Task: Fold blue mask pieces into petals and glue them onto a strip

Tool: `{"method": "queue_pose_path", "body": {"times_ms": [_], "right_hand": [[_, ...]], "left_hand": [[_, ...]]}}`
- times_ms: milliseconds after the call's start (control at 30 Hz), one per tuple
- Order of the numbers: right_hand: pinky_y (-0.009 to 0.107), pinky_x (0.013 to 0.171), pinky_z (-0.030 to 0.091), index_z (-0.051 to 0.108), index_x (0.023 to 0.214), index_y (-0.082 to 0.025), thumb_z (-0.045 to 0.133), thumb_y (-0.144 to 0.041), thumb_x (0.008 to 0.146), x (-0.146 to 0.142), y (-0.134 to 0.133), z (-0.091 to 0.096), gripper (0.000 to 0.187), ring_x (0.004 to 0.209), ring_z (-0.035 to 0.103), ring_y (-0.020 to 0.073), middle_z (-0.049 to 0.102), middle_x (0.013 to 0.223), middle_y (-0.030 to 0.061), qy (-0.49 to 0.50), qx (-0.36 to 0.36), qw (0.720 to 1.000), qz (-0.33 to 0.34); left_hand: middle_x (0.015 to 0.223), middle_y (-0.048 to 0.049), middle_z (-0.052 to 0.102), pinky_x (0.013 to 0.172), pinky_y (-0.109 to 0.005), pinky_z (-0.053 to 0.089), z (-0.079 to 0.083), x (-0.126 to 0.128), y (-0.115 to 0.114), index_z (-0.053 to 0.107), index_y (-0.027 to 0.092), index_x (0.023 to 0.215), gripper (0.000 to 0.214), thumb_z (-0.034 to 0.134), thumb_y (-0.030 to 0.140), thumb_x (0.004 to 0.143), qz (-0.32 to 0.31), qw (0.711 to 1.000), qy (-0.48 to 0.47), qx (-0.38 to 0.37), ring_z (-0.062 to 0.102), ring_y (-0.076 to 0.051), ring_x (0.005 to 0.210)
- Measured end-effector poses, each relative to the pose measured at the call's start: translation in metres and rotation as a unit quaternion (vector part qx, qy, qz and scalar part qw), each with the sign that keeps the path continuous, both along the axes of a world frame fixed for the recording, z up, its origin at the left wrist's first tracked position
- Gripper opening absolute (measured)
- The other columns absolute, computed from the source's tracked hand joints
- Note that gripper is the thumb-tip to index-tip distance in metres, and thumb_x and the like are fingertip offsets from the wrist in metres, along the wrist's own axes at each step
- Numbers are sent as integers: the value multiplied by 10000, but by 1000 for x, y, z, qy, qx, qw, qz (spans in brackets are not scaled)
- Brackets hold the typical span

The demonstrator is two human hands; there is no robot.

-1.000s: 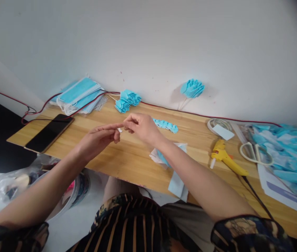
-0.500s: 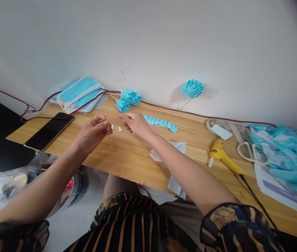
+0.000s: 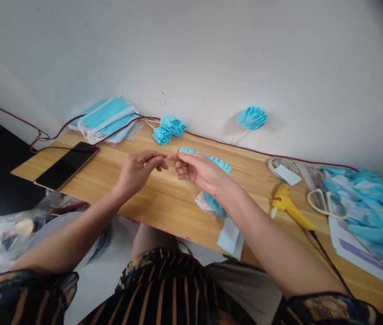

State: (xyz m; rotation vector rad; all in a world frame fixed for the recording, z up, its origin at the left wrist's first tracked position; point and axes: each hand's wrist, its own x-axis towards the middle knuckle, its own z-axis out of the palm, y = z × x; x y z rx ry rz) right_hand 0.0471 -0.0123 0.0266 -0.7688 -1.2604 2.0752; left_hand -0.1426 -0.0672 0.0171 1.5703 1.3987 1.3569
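My left hand [image 3: 139, 170] and my right hand [image 3: 198, 170] meet fingertip to fingertip just above the wooden table [image 3: 164, 205]. The left thumb and forefinger pinch toward the right forefinger. Whatever lies between the tips is too small to make out. The right hand is turned palm up with its other fingers curled. Just behind the right hand lies a pleated blue strip [image 3: 217, 161]. Under my right wrist sit blue and white mask scraps [image 3: 210, 204].
By the wall lie a stack of blue face masks [image 3: 108, 119] and two blue fabric flowers [image 3: 169, 128]; another flower [image 3: 252, 118] leans on the wall. A black phone [image 3: 67, 164] is at left. At right lie a yellow glue gun [image 3: 291, 210], scissors [image 3: 325, 203] and blue cut pieces [image 3: 371, 207].
My hands parted half a second ago, leaving two tiny white bits on the table, and have come together again at the fingertips. The right hand has turned palm up.
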Motion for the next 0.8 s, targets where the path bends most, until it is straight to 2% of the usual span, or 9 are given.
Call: {"method": "queue_pose_path", "body": {"times_ms": [100, 200, 400, 567, 667, 733, 800], "right_hand": [[229, 623, 456, 784, 934, -193, 696, -359, 854, 7, -2, -2, 205, 647, 509, 68, 594, 777, -15, -9, 11, 1000, -12], [238, 630, 452, 791, 945, -197, 709, -372, 839, 13, -3, -4, 220, 654, 511, 70, 603, 794, -9, -20, 24, 999, -18], [239, 643, 462, 804, 994, -225, 712, -408, 838, 18, -7, -4, 258, 724, 541, 96, 632, 835, 13, -42, 61, 997, -20], [274, 664, 460, 804, 1007, -227, 675, -414, 863, 21, -11, 0, 270, 708, 528, 106, 663, 856, 28, -82, 135, 987, -31], [290, 692, 454, 786, 1073, -202, 594, -371, 923, 22, -19, 7, 296, 685, 520, 103, 710, 896, 43, -152, 231, 961, -25], [291, 702, 444, 728, 1223, -204, 525, -331, 967, 20, -28, 14, 351, 677, 539, 108, 733, 886, 37, -226, 311, 923, -7], [297, 708, 438, 587, 1412, -205, 492, -317, 989, 16, -39, 20, 448, 704, 585, 132, 751, 902, 39, -306, 384, 871, 12]], "left_hand": [[808, -43, 783, 733, -266, 529, 2, 8, 0, 774, 162, 992, 224, 659, 306, 864, -14, 1000, 23, 6, 692, -155, 736], [837, -49, 792, 737, -267, 527, 2, 13, 1, 791, 168, 980, 212, 684, 284, 838, -15, 999, 29, -9, 700, -167, 777], [802, -54, 783, 683, -262, 531, 4, 17, 1, 795, 151, 925, 218, 670, 298, 824, -30, 998, -32, -46, 672, -153, 703], [775, -46, 769, 663, -250, 509, 7, 17, 1, 786, 157, 888, 205, 658, 291, 800, -28, 998, -14, -62, 656, -148, 697], [720, -35, 745, 639, -237, 476, 7, 17, 2, 750, 158, 767, 168, 654, 294, 785, -22, 997, 18, -68, 634, -137, 669], [681, -25, 723, 626, -234, 464, 5, 18, 4, 721, 161, 725, 151, 654, 289, 771, -13, 997, 30, -71, 623, -132, 644], [661, -15, 707, 616, -235, 461, 3, 19, 8, 706, 168, 721, 126, 660, 280, 757, 0, 997, 32, -66, 616, -132, 628]]}}
